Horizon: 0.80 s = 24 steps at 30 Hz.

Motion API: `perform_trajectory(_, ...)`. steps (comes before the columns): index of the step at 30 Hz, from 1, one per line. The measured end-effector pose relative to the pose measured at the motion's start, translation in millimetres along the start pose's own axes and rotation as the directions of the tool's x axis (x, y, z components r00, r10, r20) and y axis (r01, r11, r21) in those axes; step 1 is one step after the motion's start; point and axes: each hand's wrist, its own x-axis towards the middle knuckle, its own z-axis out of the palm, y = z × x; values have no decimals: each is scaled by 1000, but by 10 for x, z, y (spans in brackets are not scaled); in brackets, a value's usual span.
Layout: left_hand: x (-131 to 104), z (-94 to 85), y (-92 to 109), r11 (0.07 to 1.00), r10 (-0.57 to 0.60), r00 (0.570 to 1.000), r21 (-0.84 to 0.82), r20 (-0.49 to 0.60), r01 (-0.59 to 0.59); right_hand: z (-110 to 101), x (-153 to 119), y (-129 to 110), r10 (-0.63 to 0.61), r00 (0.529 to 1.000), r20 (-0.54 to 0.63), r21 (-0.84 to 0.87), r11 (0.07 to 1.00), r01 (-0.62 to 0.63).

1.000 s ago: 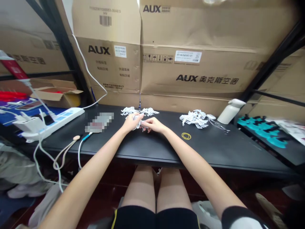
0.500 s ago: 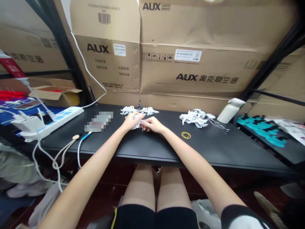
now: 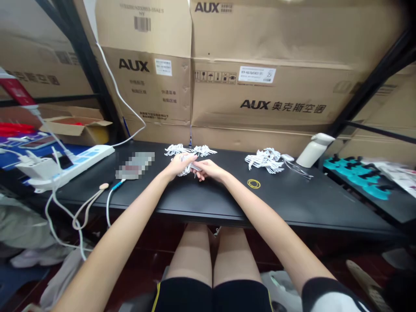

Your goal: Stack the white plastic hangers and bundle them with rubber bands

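Observation:
A bundle of thin white strips with bent ends (image 3: 184,171) is gripped in my left hand (image 3: 178,166), whose thumb lies across the top. Whether the strips are wire or cord I cannot tell. My right hand (image 3: 209,169) closes at the bundle's right end, thumb and fingers pinched on it; the exact hold is partly hidden. Just beyond the hands lie two more white bundles (image 3: 204,151) on the black table (image 3: 208,199). To the right rests a larger loose pile of the same white pieces (image 3: 264,161).
Yellow rubber bands (image 3: 253,184) lie right of my hands. Farther right are a pair of glasses (image 3: 299,170), a cream bottle (image 3: 314,150) and teal parts (image 3: 357,177). On the left are a blurred-out phone-like object (image 3: 134,167) and a power strip (image 3: 94,157). Cardboard (image 3: 260,95) backs the table.
My right hand has shifted slightly at the bundle's end, its fingers now a little lower. The left hand keeps its hold, and the other things lie as before.

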Motion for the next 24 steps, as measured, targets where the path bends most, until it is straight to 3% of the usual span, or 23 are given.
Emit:
perform_trajectory(3,-9,3,6,999,-3,998,-54,64,7,-2,-12,-12,103,988,113,98,989,-114)
perform_trajectory(7,-2,14,-10,997,-35,999,-66,-4,35,9,-27,-15,104,976,192,122,984,-129)
perform_trajectory(10,11,24,-26,987,-107,994,-125,-38,101,43,-35,-19,27,990,136,67,997,-36)
perform_trajectory(14,22,25,-37,989,-110,991,-111,-73,102,70,-22,-8,-46,997,54,-60,997,49)
perform_trajectory(18,32,27,-27,967,-195,980,-172,-29,188,74,3,30,-118,993,-13,-200,973,113)
perform_trajectory(24,42,9,-50,958,-237,966,-188,-107,215,92,4,42,-181,977,-110,-363,923,130)
